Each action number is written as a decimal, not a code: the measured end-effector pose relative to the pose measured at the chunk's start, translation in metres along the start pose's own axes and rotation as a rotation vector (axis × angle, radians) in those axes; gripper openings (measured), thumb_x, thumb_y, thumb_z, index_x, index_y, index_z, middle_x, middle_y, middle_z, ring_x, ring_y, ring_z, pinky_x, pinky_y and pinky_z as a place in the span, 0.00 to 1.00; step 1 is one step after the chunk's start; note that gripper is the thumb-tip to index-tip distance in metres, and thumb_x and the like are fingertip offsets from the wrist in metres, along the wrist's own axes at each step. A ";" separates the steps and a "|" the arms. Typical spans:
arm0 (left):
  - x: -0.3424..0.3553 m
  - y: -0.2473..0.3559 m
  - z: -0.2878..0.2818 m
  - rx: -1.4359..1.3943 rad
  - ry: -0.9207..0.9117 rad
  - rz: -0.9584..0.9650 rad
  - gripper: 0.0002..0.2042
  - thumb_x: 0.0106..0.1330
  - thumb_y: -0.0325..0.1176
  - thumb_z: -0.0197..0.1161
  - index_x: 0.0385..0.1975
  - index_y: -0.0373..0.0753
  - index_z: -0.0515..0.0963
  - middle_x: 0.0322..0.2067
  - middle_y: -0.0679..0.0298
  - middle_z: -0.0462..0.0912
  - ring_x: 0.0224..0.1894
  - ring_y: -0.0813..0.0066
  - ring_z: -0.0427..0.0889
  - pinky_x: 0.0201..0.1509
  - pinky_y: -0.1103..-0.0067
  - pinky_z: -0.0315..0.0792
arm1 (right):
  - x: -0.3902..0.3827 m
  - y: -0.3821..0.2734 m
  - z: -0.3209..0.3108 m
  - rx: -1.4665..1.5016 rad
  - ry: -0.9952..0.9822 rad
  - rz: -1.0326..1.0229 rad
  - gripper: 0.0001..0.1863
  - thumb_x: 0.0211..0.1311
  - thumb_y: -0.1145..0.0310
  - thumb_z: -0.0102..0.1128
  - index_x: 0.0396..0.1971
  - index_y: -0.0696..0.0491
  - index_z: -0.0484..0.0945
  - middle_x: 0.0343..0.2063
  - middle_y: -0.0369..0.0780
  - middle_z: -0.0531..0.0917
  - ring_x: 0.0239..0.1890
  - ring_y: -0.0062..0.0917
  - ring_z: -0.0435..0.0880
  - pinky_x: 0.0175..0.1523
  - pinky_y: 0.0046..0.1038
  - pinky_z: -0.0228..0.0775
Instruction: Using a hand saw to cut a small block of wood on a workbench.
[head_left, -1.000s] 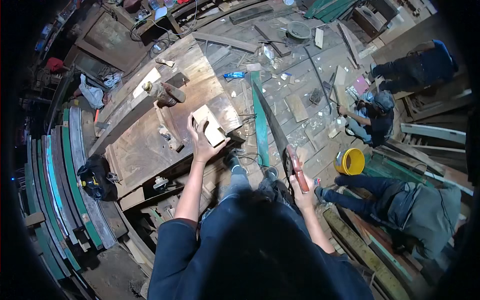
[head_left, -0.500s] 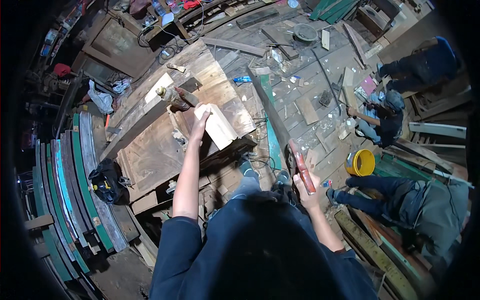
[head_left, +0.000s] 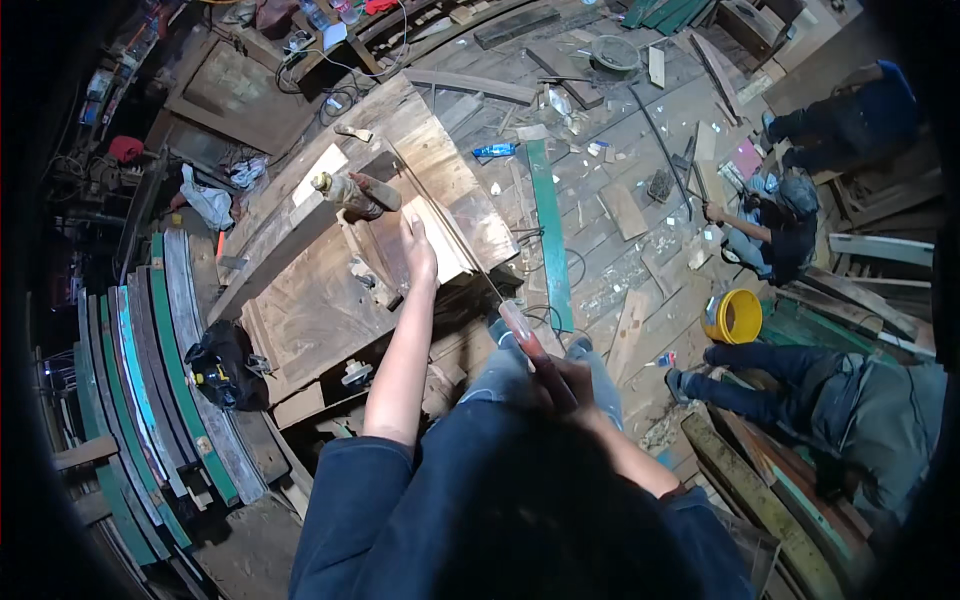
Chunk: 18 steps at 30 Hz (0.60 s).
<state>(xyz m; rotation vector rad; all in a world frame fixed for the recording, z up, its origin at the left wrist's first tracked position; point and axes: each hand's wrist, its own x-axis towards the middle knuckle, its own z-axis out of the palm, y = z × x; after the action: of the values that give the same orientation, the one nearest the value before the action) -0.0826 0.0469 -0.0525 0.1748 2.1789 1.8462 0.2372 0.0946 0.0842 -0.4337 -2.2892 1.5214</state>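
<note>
My left hand (head_left: 419, 252) grips a pale wood block (head_left: 440, 236) by its left side, at the near right edge of a wooden workbench (head_left: 315, 290). A handsaw with a reddish-brown handle (head_left: 532, 350) is in my right hand (head_left: 578, 386), its fingers wrapped round the grip and partly in shadow. Seen nearly edge-on, the thin saw blade (head_left: 462, 240) slants forward and left over the block. Whether its teeth touch the wood I cannot tell. Just beyond my left hand stand a dusty bottle (head_left: 345, 192) and a brown wooden piece (head_left: 378, 190).
Long boards (head_left: 165, 370) are stacked at the left beside a black plastic bag (head_left: 222, 365). Offcuts and a green plank (head_left: 548, 235) lie on the floor. At the right are a yellow bucket (head_left: 735, 316), a crouching person (head_left: 785, 225) and two other people.
My right hand has swung the saw leftward from beside my right leg, bringing its blade over the block. My left hand has shifted slightly nearer along the block.
</note>
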 end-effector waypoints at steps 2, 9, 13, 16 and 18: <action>0.010 -0.013 0.006 -0.015 0.007 -0.010 0.27 0.74 0.47 0.43 0.65 0.35 0.58 0.64 0.53 0.62 0.66 0.61 0.60 0.68 0.72 0.53 | -0.002 0.001 0.000 -0.039 -0.007 -0.013 0.09 0.53 0.74 0.58 0.36 0.54 0.75 0.18 0.43 0.74 0.19 0.36 0.77 0.26 0.32 0.68; 0.026 -0.028 0.039 -0.122 0.034 -0.009 0.26 0.74 0.44 0.44 0.66 0.37 0.55 0.64 0.52 0.62 0.67 0.60 0.60 0.69 0.71 0.53 | 0.000 0.030 -0.018 0.078 0.025 -0.036 0.04 0.54 0.74 0.59 0.25 0.58 0.74 0.15 0.45 0.71 0.17 0.39 0.74 0.25 0.33 0.67; 0.025 -0.015 0.041 -0.100 0.013 0.022 0.25 0.74 0.44 0.42 0.65 0.36 0.58 0.62 0.52 0.66 0.65 0.59 0.63 0.68 0.71 0.55 | -0.026 0.057 -0.018 0.176 -0.081 0.085 0.05 0.51 0.76 0.59 0.21 0.58 0.72 0.14 0.43 0.72 0.15 0.36 0.73 0.23 0.31 0.66; 0.017 -0.006 0.043 0.156 0.113 0.074 0.25 0.74 0.48 0.39 0.59 0.33 0.65 0.57 0.49 0.71 0.62 0.56 0.67 0.65 0.70 0.58 | -0.051 0.072 -0.024 0.228 -0.179 0.194 0.04 0.49 0.75 0.60 0.22 0.57 0.73 0.14 0.41 0.73 0.15 0.32 0.74 0.23 0.31 0.65; 0.005 0.013 0.056 0.157 0.107 0.062 0.25 0.74 0.46 0.40 0.60 0.31 0.63 0.57 0.47 0.71 0.61 0.55 0.68 0.65 0.70 0.58 | -0.072 0.101 -0.033 0.114 -0.184 0.039 0.06 0.51 0.73 0.60 0.21 0.55 0.73 0.13 0.38 0.73 0.14 0.28 0.74 0.21 0.28 0.65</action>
<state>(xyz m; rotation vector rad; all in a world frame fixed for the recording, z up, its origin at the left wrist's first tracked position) -0.0724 0.1036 -0.0489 0.1810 2.4191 1.7527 0.3215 0.1274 -0.0062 -0.3206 -2.3256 1.7677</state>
